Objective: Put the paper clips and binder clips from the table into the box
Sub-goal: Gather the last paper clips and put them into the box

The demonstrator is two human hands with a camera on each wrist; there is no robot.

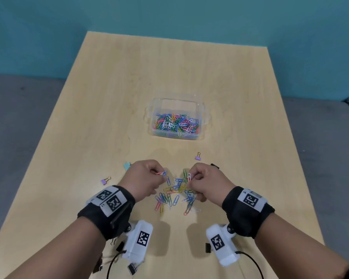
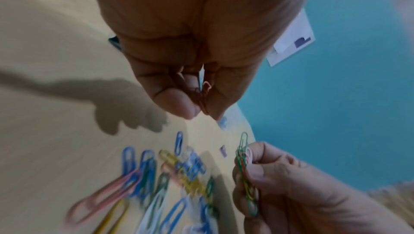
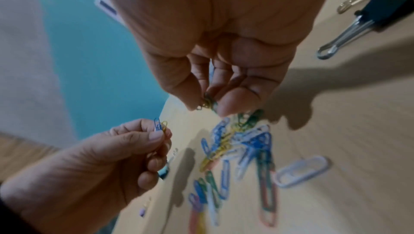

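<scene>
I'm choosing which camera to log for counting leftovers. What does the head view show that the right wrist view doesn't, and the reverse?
Only the head view shows the clear box already holding many paper clips, and black binder clips near the table's front edge. Only the right wrist view shows, close up, the right hand's fingertips pinching a few clips. Both show the left hand and right hand each holding clips above the loose paper clip pile, plus a purple binder clip.
</scene>
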